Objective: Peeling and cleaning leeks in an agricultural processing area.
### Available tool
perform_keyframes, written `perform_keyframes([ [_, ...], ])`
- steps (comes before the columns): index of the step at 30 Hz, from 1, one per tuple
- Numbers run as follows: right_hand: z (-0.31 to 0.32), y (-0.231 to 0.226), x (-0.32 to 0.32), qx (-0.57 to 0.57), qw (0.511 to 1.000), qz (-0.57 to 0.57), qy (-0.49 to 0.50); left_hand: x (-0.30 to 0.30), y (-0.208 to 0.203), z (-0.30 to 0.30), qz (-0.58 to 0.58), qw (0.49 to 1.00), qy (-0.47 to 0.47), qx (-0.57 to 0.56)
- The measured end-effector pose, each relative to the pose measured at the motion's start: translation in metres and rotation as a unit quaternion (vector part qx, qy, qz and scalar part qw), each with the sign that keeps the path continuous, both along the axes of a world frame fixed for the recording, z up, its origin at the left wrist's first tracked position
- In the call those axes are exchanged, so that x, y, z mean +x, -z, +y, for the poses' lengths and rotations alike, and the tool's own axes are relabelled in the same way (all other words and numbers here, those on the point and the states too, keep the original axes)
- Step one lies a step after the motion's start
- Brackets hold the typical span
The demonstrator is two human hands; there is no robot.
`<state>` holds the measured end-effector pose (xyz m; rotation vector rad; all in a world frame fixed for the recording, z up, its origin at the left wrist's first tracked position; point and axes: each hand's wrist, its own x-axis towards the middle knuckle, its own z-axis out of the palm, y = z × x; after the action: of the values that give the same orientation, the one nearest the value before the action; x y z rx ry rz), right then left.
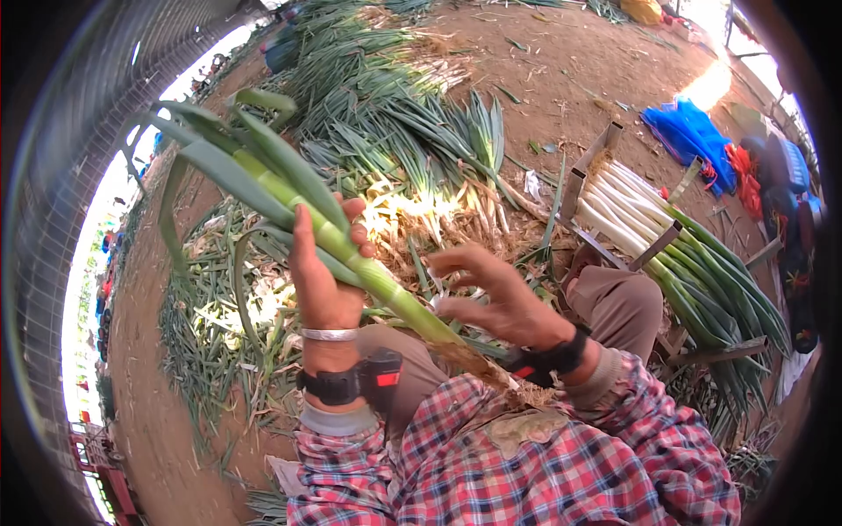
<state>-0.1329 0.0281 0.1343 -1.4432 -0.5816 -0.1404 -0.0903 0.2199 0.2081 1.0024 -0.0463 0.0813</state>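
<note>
My left hand [329,276] is wrapped round the stalk of a large green onion [386,287]. The onion lies aslant, leaves up at the left and its brown, rooty base low near my lap. Dry outer skin clings to its lower end. My right hand [495,298] is beside the stalk, fingers apart and slightly blurred, holding nothing that I can see. A metal bracelet and a dark wrist strap circle my left wrist; another dark strap is on my right.
A heap of untrimmed green onions [377,123] lies ahead. Cut leaves and peelings [219,324] litter the ground at the left. On the right, a metal frame [574,188] holds a bundle of cleaned onions [623,210]. Beyond it is blue cloth [688,140].
</note>
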Motion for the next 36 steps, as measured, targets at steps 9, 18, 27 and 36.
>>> perform_keyframes([
  [9,0.029,-0.028,0.013,-0.161,0.987,-0.009,-0.027,0.000,0.011,-0.006,0.026,0.999,-0.031,0.010],
  [18,0.039,-0.019,0.012,-0.243,0.961,-0.124,-0.048,-0.008,0.022,-0.006,0.101,0.990,-0.089,0.036],
  [27,0.034,-0.025,-0.007,-0.324,0.916,-0.237,0.004,-0.010,0.034,-0.009,0.070,0.986,-0.149,0.019],
  [36,0.009,0.001,-0.030,-0.350,0.895,-0.181,-0.208,0.013,0.033,0.027,0.057,0.978,-0.196,0.048],
])
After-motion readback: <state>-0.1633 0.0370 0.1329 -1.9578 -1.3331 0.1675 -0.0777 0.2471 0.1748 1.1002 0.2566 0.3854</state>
